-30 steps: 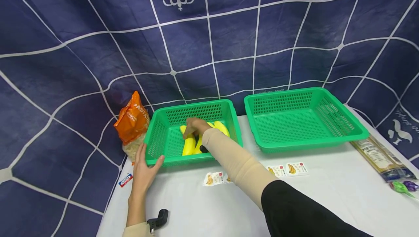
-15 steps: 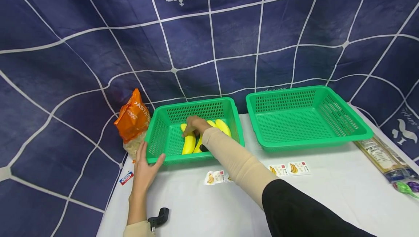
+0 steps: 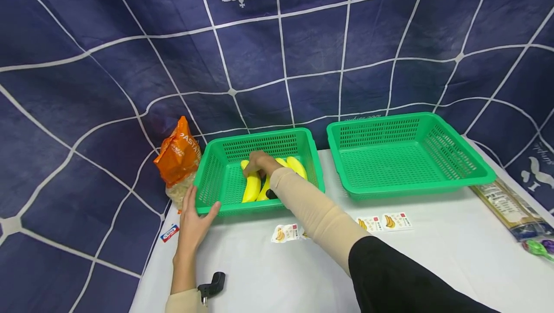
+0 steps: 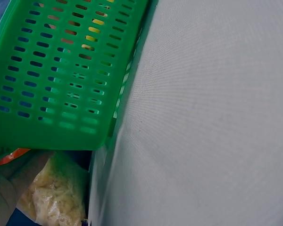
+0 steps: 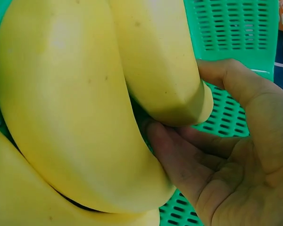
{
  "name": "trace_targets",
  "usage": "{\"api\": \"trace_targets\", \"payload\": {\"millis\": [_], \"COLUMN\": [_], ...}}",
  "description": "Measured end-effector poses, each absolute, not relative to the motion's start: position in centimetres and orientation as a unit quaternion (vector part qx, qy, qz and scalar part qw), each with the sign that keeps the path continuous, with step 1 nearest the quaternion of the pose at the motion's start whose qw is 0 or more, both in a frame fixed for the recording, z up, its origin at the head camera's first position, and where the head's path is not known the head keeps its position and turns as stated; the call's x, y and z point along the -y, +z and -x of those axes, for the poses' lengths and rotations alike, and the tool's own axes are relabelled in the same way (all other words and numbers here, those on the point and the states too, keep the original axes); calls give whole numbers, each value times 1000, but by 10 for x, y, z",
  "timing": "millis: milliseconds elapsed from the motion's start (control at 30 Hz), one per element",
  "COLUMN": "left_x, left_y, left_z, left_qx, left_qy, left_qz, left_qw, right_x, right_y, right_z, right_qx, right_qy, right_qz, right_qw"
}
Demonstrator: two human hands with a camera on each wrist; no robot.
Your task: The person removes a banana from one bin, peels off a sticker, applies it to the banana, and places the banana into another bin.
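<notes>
My left hand [image 3: 192, 224] rests on the front left corner of the left green basket [image 3: 225, 185], with its fingers along the outer side and its thumb at the front rim. Inside that basket lie several bananas [image 3: 296, 167]. There my right hand [image 3: 259, 161] pinches the end of the leftmost banana [image 3: 251, 191]. In the right wrist view, thumb and fingers close round the tip of this banana [image 5: 158, 56], beside a larger-looking banana [image 5: 70, 108]. The basket's slotted wall [image 4: 33, 103] fills the upper left of the left wrist view.
A second green basket [image 3: 389, 159] stands to the right. An orange pasta bag [image 3: 177, 154] leans by the left basket. Banana stickers [image 3: 285, 233] lie in front. A small red-and-blue packet [image 3: 169, 232] is at left, a long gold package [image 3: 508, 207] and wrapped candies [image 3: 536, 248] at right.
</notes>
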State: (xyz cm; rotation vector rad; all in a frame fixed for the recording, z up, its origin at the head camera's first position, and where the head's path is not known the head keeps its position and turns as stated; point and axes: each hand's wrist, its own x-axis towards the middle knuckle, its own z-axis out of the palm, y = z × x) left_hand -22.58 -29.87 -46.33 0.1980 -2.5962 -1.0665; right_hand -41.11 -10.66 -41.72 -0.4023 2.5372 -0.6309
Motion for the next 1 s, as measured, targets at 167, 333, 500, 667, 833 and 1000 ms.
{"api": "trace_targets", "payload": {"millis": [167, 333, 500, 667, 833, 1000], "left_x": [298, 301, 301, 299, 298, 297], "left_y": [-462, -463, -463, -462, -461, -460], "left_z": [222, 221, 223, 227, 225, 224], "left_qx": [912, 911, 908, 906, 904, 904], "left_qy": [-372, -372, -380, -386, -388, -391], "left_qz": [-70, -74, -73, -67, -70, -74], "left_qw": [160, 161, 158, 160, 165, 157], "right_x": [104, 103, 98, 89, 73, 52], "right_y": [-414, -403, -386, -364, -340, -321], "right_z": [406, 406, 404, 397, 382, 361], "right_qx": [-943, -943, -944, -947, -952, -960], "right_qy": [-216, -225, -233, -243, -242, -227], "right_qz": [144, 143, 144, 141, 143, 139], "right_qw": [210, 201, 184, 155, 124, 92]}}
